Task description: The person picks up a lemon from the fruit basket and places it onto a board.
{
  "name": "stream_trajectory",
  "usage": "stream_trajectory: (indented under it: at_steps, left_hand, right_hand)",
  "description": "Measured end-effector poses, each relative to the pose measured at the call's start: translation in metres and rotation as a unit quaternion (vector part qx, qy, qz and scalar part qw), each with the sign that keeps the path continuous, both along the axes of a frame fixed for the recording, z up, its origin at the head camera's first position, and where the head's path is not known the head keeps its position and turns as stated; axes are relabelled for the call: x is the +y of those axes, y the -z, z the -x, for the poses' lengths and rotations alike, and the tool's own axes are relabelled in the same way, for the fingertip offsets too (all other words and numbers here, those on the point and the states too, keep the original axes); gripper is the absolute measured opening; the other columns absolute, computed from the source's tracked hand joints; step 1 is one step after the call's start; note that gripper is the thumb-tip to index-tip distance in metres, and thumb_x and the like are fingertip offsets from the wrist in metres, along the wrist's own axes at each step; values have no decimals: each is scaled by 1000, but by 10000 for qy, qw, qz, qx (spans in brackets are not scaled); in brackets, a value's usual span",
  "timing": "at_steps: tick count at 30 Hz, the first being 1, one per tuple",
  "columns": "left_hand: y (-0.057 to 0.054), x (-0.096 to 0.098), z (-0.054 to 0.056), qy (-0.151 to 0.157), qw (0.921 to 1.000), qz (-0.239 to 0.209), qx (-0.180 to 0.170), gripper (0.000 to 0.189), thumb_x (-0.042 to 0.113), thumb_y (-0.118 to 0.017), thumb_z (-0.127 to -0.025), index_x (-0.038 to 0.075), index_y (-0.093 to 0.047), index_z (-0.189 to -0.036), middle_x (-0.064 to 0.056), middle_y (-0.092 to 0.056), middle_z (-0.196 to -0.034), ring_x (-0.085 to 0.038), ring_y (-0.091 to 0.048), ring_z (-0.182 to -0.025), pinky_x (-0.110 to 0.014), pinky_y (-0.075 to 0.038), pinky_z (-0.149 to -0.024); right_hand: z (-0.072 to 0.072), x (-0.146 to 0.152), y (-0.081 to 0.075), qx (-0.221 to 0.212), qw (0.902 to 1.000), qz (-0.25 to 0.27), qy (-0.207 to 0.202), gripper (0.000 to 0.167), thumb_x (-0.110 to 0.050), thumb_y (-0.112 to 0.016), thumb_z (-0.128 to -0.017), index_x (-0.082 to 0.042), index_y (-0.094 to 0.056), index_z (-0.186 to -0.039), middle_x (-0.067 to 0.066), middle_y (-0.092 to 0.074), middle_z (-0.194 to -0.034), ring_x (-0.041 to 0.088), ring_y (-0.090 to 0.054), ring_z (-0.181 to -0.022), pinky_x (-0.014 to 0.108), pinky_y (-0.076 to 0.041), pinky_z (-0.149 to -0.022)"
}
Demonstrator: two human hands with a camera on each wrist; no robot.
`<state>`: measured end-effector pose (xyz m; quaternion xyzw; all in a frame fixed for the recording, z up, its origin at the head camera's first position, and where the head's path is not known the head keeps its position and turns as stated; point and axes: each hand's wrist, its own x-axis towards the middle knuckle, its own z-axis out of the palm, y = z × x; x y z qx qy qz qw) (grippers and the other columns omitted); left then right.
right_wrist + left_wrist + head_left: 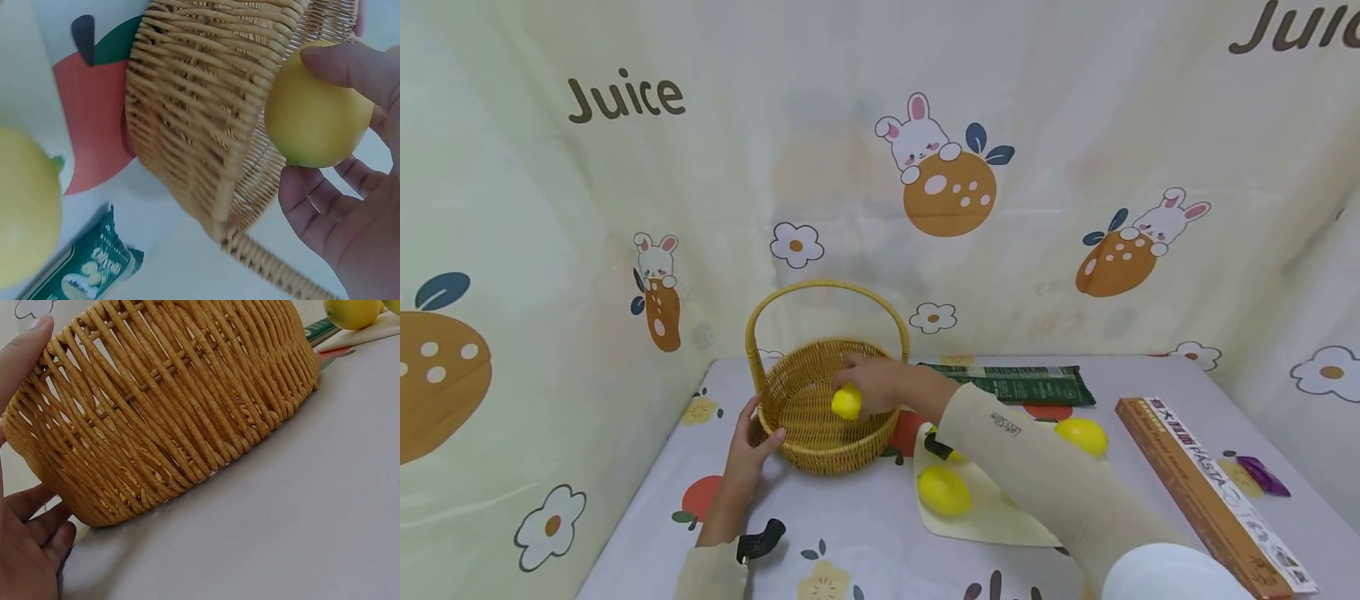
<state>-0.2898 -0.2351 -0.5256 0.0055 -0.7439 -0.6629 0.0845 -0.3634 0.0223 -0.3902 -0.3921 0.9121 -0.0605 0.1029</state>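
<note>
A wicker basket (827,458) with a tall hoop handle stands on the table. My left hand (751,454) grips its left side, thumb near the rim and fingers against the outer wall. In the left wrist view, the thumb lies at the basket's edge (169,394). My right hand (876,385) pinches a yellow lemon (847,402) over the basket's opening. The right wrist view shows this lemon (319,106) between thumb and fingers, just inside the rim. Another lemon (944,491) lies on a cream board (985,525) right of the basket.
Further right is one more lemon (1082,436), and one lies partly hidden beneath the right forearm. A green packet (1030,385) lies at the back. A long pasta box (1213,492) and a small purple packet (1262,476) are on the right. Printed curtains surround the table.
</note>
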Motion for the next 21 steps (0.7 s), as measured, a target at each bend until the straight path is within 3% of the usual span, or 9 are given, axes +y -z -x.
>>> stream_trajectory:
  at_steps: [13, 16, 21]
  left_hand:
    - [-4, 4, 0, 28, 9999, -81, -147, 80, 25, -71, -91, 33, -21, -154, -12, -25, -157, -27, -26, -142, -45, -23, -114]
    - [-10, 5, -3, 115, 9997, -122, -202, 81, 23, -70, -91, 30, -20, -155, -14, -23, -158, -28, -25, -143, -46, -22, -114]
    - [-29, 8, -17, 226, 9993, 22, -287, 85, 30, -70, -91, 23, -16, -156, -18, -20, -158, -31, -22, -143, -47, -21, -114]
  right_hand:
    - [-25, 62, -21, 87, 9994, 327, -114, 56, -22, -79, -80, -30, -57, -130, -2, -42, -123, 18, -51, -95, 30, -47, -78]
    - [-33, 78, -25, 91, 9994, 333, -12, 55, -23, -78, -79, -32, -58, -129, -3, -43, -120, 18, -50, -96, 32, -47, -78]
    - [-49, 107, -27, 206, 9991, 375, 40, 54, -26, -79, -79, -32, -58, -129, -5, -44, -115, 16, -48, -96, 32, -45, -80]
